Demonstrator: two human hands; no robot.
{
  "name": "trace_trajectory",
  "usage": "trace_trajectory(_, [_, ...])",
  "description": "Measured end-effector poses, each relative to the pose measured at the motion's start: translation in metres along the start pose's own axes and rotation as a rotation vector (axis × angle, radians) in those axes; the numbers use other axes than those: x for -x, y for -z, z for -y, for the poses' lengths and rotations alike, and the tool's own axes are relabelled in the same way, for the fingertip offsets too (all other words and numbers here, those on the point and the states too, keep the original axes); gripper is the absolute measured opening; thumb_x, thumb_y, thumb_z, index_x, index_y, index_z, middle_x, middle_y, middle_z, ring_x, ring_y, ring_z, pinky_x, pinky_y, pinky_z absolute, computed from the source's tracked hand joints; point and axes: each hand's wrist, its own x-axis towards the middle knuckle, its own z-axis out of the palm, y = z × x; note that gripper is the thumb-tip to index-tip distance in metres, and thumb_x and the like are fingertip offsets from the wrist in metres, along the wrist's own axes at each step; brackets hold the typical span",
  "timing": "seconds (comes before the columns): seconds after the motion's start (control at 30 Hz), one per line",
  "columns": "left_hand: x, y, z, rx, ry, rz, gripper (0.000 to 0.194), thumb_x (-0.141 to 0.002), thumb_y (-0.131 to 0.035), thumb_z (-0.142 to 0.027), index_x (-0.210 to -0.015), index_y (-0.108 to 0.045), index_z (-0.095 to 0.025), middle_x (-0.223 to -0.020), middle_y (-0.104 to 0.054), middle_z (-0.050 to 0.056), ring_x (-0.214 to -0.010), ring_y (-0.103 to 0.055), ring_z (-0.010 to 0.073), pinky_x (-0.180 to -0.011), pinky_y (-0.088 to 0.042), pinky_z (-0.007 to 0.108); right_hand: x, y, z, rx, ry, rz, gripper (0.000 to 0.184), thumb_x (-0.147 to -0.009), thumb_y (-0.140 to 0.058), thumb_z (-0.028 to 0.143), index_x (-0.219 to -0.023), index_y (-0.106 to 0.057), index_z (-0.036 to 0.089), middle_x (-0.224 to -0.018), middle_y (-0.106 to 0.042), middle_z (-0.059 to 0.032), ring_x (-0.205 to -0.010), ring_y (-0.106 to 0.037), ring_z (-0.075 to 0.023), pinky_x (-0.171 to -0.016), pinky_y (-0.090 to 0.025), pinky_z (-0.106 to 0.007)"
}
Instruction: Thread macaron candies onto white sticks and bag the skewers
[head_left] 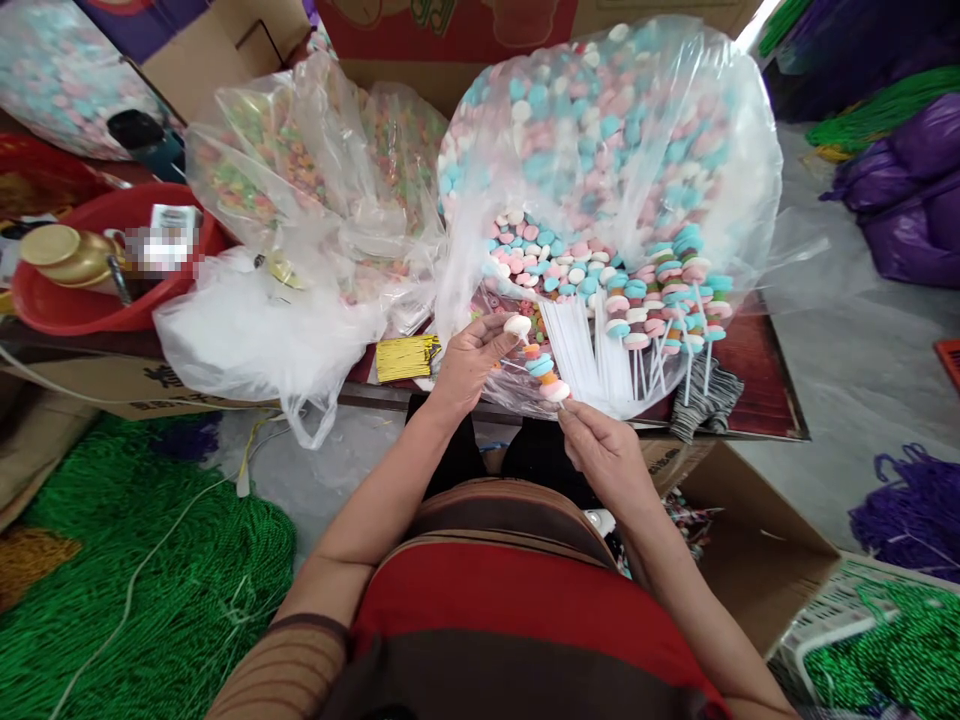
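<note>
My right hand (602, 450) pinches the lower end of a white stick that carries a candy skewer (541, 368) of pink, orange and blue pieces. At the skewer's upper end, my left hand (474, 362) holds a white candy disc (517, 326) between thumb and fingers. Whether the stick's tip has entered this disc I cannot tell. Beside the skewer lie white sticks (576, 350) in a bundle on the plastic. Loose pink, blue and white candies (551, 255) spill from the mouth of a large clear bag (615, 130). Several filled skewers (675, 295) rest to the right.
A clear bag of orange and green candies (300, 160) stands at the left, near a red basin (67, 305). Yellow twist ties (405, 359) and a grey striped glove (709, 400) lie on the table. An open cardboard box (757, 540) stands below right.
</note>
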Motion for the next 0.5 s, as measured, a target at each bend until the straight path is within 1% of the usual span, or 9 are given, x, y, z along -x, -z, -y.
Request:
trace_trajectory(0.07, [0.001, 0.002, -0.001, -0.114, -0.079, -0.002, 0.052, -0.063, -0.092, -0.057, -0.099, -0.077, -0.023, -0.096, -0.081, 0.002, -0.086, -0.074, 0.0151, -0.080, -0.058, 0.029, 0.001, 0.003, -0.001, -0.008, -0.025, 0.010, 0.039, -0.092, -0.060, 0.053, -0.089, -0.075, 0.017, -0.050, -0.036, 0.0065, -0.045, -0.030, -0.0097, -0.042, -0.022, -0.025])
trace_trajectory(0.17, [0.003, 0.007, -0.003, -0.356, -0.202, 0.018, 0.043, -0.072, -0.087, -0.055, -0.101, -0.079, -0.024, -0.098, -0.082, 0.003, -0.093, -0.076, 0.0184, -0.091, -0.058, 0.033, 0.002, 0.011, 0.000, -0.054, -0.085, 0.041, 0.043, -0.091, -0.061, 0.057, -0.095, -0.077, 0.017, -0.048, -0.033, 0.0072, -0.044, -0.026, -0.0093, -0.042, -0.017, -0.025])
trace_trajectory(0.27, [0.006, 0.012, -0.006, -0.560, -0.290, 0.063, 0.031, -0.081, -0.082, -0.049, -0.102, -0.080, -0.025, -0.104, -0.082, 0.003, -0.097, -0.076, 0.0203, -0.093, -0.057, 0.034, 0.002, 0.018, 0.005, -0.102, -0.144, 0.060, 0.043, -0.088, -0.065, 0.058, -0.096, -0.077, 0.017, -0.047, -0.031, 0.0079, -0.043, -0.023, -0.0089, -0.042, -0.015, -0.026])
trace_trajectory(0.37, [0.008, 0.011, -0.005, -0.601, -0.304, 0.093, 0.026, -0.086, -0.077, -0.046, -0.102, -0.081, -0.026, -0.103, -0.082, 0.003, -0.097, -0.076, 0.0211, -0.091, -0.057, 0.033, 0.003, 0.018, 0.013, -0.140, -0.157, 0.052, 0.042, -0.086, -0.068, 0.057, -0.094, -0.077, 0.017, -0.047, -0.030, 0.0081, -0.043, -0.022, -0.0087, -0.042, -0.015, -0.026])
trace_trajectory(0.5, [0.010, 0.009, 0.000, -0.594, -0.300, 0.074, 0.027, -0.086, -0.077, -0.048, -0.103, -0.081, -0.026, -0.103, -0.082, 0.004, -0.094, -0.076, 0.0219, -0.088, -0.057, 0.033, 0.005, 0.005, 0.015, -0.129, -0.106, 0.025, 0.039, -0.090, -0.064, 0.055, -0.091, -0.076, 0.018, -0.048, -0.030, 0.0077, -0.043, -0.023, -0.0089, -0.042, -0.017, -0.026])
